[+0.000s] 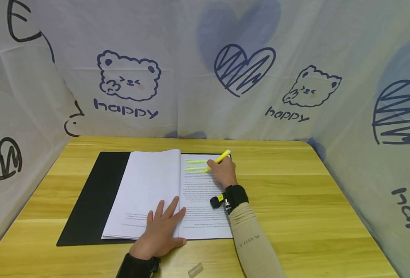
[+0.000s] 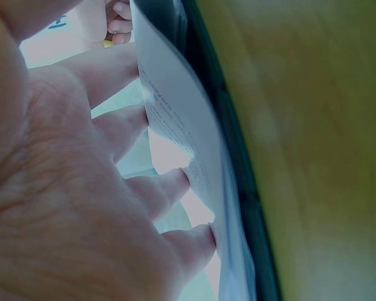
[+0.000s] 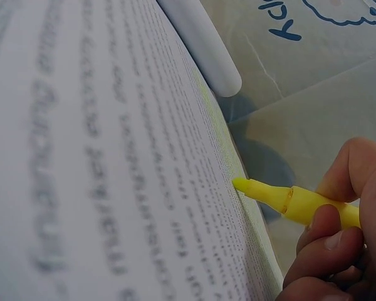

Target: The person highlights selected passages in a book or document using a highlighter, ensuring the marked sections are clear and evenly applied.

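Note:
A yellow highlighter is pinched in the right hand, its tip down at the upper part of the right-hand page. Several bright yellow highlighted lines run across that page near its top. In the right wrist view the highlighter shows its tip at the printed lines, with thumb and fingers round its barrel. The left hand rests with spread fingers across the lower middle of the open document, over the fold. From the left wrist, its fingertips press on the paper.
The document lies in a black folder on a wooden table. A small translucent cap-like piece lies at the table's near edge. White cloth with drawings hangs behind and at both sides.

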{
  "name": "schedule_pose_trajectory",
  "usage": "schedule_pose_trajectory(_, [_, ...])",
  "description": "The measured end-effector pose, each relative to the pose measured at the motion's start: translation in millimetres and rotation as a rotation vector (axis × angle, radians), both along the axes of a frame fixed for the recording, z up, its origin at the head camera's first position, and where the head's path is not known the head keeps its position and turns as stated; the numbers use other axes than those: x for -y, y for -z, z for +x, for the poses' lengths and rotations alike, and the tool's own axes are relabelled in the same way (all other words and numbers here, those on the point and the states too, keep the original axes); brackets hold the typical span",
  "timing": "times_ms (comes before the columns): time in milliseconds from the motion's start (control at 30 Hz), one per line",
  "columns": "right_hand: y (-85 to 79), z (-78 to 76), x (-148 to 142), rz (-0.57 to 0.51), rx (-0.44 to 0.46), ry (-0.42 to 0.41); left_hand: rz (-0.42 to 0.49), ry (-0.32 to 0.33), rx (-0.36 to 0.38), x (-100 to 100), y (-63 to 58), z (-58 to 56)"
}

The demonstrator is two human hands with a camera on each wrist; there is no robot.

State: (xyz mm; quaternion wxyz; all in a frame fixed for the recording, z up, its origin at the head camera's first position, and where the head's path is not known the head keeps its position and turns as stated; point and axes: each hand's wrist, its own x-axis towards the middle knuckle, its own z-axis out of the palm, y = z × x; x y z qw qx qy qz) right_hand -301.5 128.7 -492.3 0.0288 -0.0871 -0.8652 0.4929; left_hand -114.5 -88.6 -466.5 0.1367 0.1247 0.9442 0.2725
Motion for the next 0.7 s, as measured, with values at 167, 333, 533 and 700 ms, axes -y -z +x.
schedule_pose_trajectory(167, [0.6, -0.4, -0.8, -0.004, 0.004, -0.001, 0.007, 0.001, 0.0, -0.1, 0.0, 0.5])
schedule_pose_trajectory(333, [0.5, -0.7, -1.3, -0.001, 0.012, 0.005, 0.004, 0.001, -0.002, -0.1, 0.3, 0.6])
schedule_pose_trajectory(533, [-0.9, 1.4, -1.3, 0.004, -0.009, 0.006, 0.002, 0.001, -0.005, -0.6, -0.1, 0.7])
schedule_pose_trajectory(700, [-2.0, 3.4, -1.5, 0.006, -0.016, 0.015, 0.007, -0.001, -0.003, -1.0, -0.2, 1.0])
